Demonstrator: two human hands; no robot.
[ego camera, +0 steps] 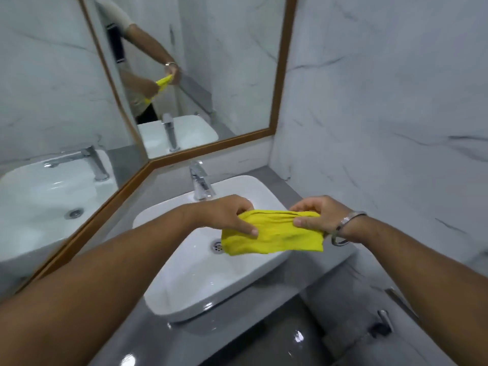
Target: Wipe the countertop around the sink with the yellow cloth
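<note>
Both my grips pinch the yellow cloth (272, 233) taut over the sink (200, 281), left hand (227, 215) & right hand (314, 212), prob folding a pad before wiping the bench (148, 339).

1. Bright yellow cloth (272, 235), plain, held just above the white sink (200, 281).
2. Glossy grey countertop (158, 336) around the sink.
3. Silver chrome tap (200, 183) behind the sink.
4. White walls (383, 101) with grey marble veins beside the sink.
5. Brown wooden mirror frame (211, 147) behind the sink.

1 yellow cloth (272, 235), 1 sink (208, 262), 1 tap (201, 184), 2 mirrors (211, 64), 1 bracelet (344, 228), 2 hands (227, 215).
</note>
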